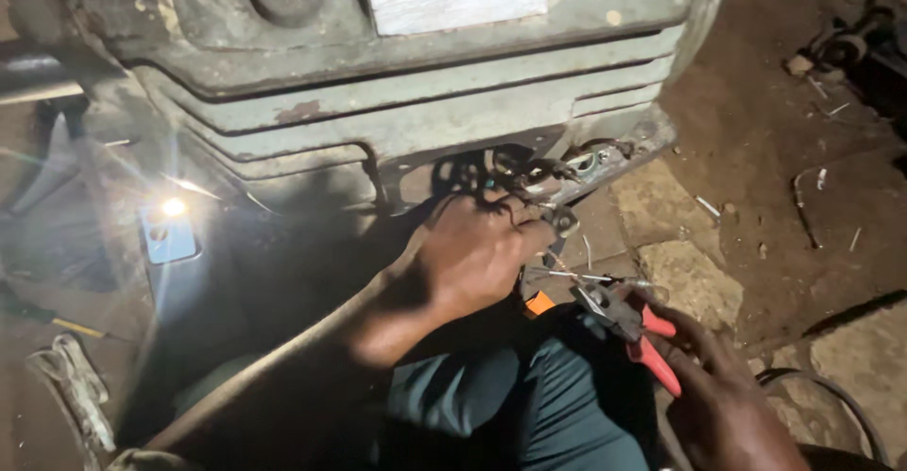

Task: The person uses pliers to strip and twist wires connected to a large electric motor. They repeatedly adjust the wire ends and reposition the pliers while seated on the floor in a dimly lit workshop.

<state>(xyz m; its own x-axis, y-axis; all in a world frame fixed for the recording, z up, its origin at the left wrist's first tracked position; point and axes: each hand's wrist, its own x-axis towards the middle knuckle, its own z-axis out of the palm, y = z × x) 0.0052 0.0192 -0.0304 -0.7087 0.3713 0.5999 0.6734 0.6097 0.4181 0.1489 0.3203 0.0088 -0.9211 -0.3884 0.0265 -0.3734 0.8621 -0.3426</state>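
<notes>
Grey-green cast metal fills the top of my view: a heavy machine housing (397,102), ribbed and chipped, which I use as the landmark. At its lower edge, just under the ribs, sits an open recess with a tangle of dark wires (510,171). My left hand (477,254) reaches up to that recess from below, fingers curled together against the wires; whether they actually pinch a strand I cannot tell. Below and to the right of the housing, my right hand (718,386) is closed around the red handles of a pair of pliers (628,325), whose dark nose points up and left towards the recess. A thin bare wire (567,275) runs between the two hands, just above the pliers' nose. Left of the housing's lower edge, a phone (170,230) stands propped with its torch glaring at me. Right of the housing lies dirt ground with flat stones (694,277) and scattered small metal bits. My teal-trousered knee (529,405) sits beneath both hands.
</notes>
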